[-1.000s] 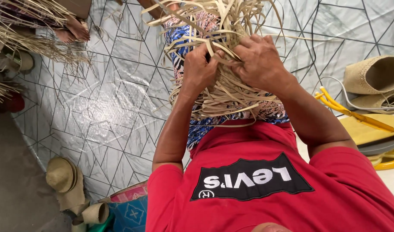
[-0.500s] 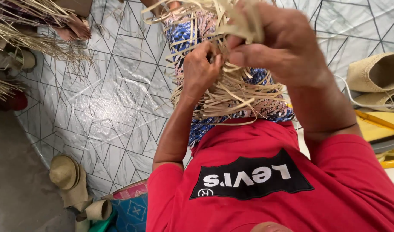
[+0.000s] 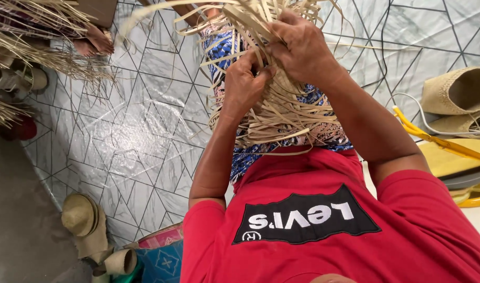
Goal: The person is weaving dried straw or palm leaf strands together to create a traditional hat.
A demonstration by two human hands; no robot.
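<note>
Head view, looking down onto the lap. A bundle of pale straw strips (image 3: 274,112), partly woven, sits on the person's knees over a blue patterned skirt (image 3: 234,50), loose ends fanning up and outward toward the top of the frame. Left hand (image 3: 244,84) is curled tight into the left side of the weave, fingers closed on strips, knuckles up. Right hand (image 3: 302,50) lies just above and to the right of it, nearly touching, fingers bent and pinching strips at the upper part of the work. Both hands are buried in the straw, so the strips pass under, between and over the fingers; exact strand held by each cannot be told. The weave lies directly under and between the two hands, close to the body, just above the hem of the red shirt (image 3: 323,246). Tiled floor (image 3: 140,136) with line pattern all round. Finished straw hats (image 3: 83,220) lie at lower left; more woven pieces (image 3: 457,91) at right beside a yellow tool (image 3: 433,137). Raw straw (image 3: 38,36) is heaped at upper left.
</note>
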